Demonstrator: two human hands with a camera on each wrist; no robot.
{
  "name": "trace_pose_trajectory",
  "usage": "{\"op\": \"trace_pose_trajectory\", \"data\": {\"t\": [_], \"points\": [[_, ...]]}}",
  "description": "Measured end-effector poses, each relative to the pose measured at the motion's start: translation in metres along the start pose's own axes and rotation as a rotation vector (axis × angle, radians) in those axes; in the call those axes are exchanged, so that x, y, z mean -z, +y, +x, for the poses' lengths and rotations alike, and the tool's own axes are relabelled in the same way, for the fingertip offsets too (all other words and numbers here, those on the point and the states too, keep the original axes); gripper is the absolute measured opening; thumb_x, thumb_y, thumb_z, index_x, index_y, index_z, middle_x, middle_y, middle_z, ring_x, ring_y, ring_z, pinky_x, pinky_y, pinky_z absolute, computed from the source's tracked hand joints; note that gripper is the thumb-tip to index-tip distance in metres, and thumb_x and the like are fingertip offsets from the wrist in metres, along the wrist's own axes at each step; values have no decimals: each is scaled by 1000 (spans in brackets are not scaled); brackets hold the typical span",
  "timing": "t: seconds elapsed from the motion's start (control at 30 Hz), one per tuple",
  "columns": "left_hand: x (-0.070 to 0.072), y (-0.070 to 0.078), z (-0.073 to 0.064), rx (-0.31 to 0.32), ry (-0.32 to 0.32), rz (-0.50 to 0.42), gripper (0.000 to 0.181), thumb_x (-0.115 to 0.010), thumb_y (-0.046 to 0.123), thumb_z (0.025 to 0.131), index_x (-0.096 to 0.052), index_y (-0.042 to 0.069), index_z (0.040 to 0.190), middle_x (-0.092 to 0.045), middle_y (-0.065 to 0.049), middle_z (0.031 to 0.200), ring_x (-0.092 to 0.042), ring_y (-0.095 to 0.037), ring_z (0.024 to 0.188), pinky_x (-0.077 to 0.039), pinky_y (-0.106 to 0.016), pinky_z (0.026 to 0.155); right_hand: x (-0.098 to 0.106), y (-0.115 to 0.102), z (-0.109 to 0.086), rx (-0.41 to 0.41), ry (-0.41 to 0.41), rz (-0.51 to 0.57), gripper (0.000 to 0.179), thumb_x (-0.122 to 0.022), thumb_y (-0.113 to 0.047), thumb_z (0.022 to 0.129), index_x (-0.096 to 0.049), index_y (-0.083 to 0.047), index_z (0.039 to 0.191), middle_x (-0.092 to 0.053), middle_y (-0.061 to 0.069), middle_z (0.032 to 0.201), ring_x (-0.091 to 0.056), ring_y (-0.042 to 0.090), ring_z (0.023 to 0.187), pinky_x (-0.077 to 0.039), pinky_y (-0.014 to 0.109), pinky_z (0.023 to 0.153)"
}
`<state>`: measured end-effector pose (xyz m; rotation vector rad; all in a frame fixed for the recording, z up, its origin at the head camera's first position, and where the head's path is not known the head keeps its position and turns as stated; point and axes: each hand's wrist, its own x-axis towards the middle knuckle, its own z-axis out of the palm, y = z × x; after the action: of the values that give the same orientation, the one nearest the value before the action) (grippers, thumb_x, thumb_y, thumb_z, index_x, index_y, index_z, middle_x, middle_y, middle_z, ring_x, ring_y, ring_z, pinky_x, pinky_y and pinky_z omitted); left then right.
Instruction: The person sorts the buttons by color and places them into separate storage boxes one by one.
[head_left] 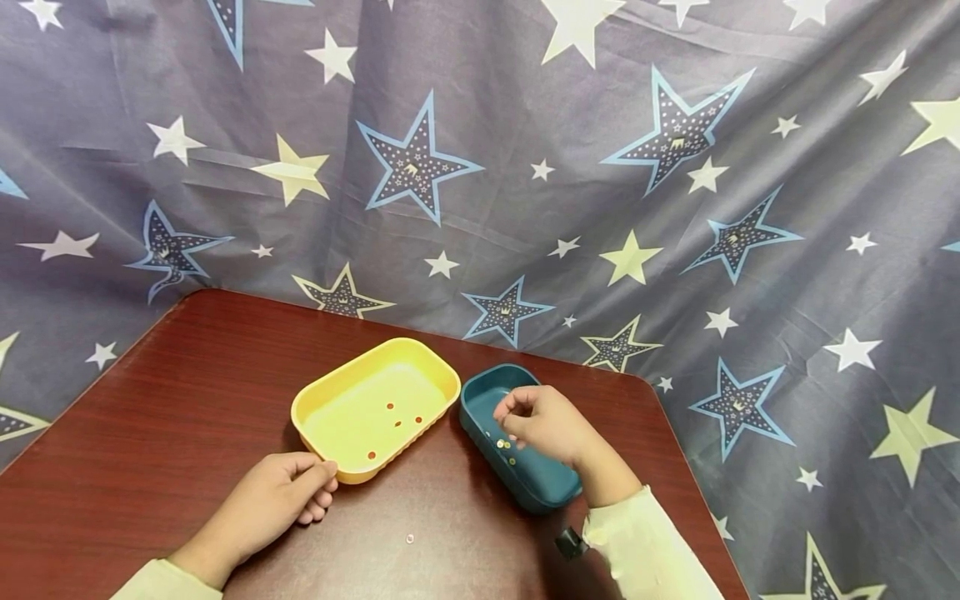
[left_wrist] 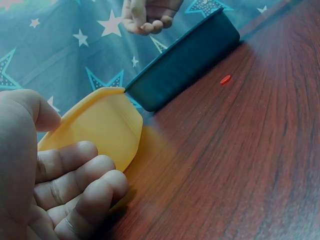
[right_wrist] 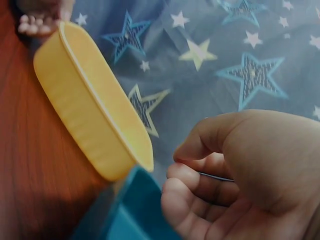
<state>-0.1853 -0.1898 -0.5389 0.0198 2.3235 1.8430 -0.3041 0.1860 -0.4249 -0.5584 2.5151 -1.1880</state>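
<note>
My left hand holds the near left corner of a yellow tray, thumb at the rim and fingers below. Several small red discs lie on its floor. Over the open top of a dark teal tray hangs my right hand. Its thumb meets the curled fingertips in the right wrist view, and no object shows between them. Several small pale and yellowish discs are in the teal tray, below that hand.
The two trays sit close together on a dark red wooden table. One small disc lies on the tabletop in front of them, looking red from the left wrist. Behind the table hangs a grey curtain printed with stars.
</note>
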Motion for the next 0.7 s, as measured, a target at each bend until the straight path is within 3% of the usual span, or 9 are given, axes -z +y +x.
{"op": "trace_pose_trajectory", "data": {"t": [0.2, 0.37, 0.53, 0.7], "points": [[0, -1, 0, -2, 1, 1, 43, -63, 38, 106, -71, -1, 92, -70, -8, 78, -68, -15, 62, -63, -34, 58, -20, -16, -10, 70, -70, -81, 6, -72, -15, 96, -76, -11, 96, -69, 2, 79, -67, 19, 65, -62, 32, 62], [0, -1, 0, -8, 2, 0, 42, -63, 38, 106, -71, -2, 92, -70, -8, 77, -68, -15, 62, -63, -34, 58, -43, -25, -18, 90, -123, -143, 3, -73, -16, 93, -76, -18, 93, -70, -4, 78, -68, 12, 61, -61, 29, 59], [0, 0, 0, -6, 2, -1, 42, -63, 37, 106, -70, -2, 92, -69, -8, 77, -68, -15, 62, -63, -34, 58, -68, -29, -24, 154, -139, -226, 11, -78, -17, 87, -74, -27, 88, -68, -13, 75, -64, 1, 67, -56, 20, 64], [0, 0, 0, -3, 3, 4, 42, -62, 37, 107, -71, -1, 93, -70, -8, 78, -68, -15, 62, -63, -34, 58, -93, -22, -27, 228, -166, -286, 10, -81, -19, 85, -74, -25, 89, -67, -21, 75, -61, -8, 70, -53, 13, 67]]}}
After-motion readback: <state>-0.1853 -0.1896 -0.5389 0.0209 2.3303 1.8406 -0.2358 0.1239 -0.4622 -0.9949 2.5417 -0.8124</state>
